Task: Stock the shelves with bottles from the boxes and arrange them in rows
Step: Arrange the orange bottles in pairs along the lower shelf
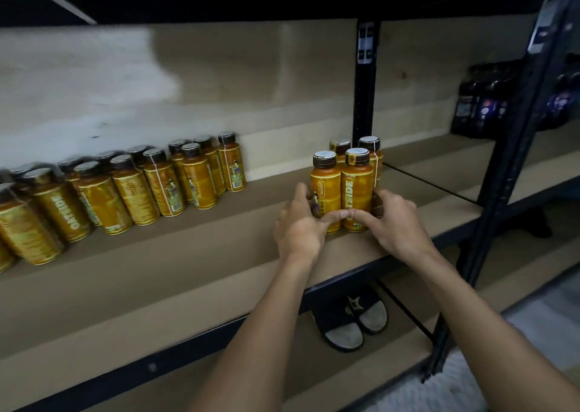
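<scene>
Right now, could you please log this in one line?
left hand, right hand grip bottle cluster | upright on shelf | apart from stocked rows

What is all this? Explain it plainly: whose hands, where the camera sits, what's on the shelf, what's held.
No machine here: a person's two bare hands, filmed by one camera worn on the head, looking forward and down. The left hand and right hand clasp a group of four orange bottles standing on the brown shelf, thumbs close together in front. Further left, a double row of the same bottles lines the back. Dark bottles stand far right; a pair of slippers lies below the shelf.
</scene>
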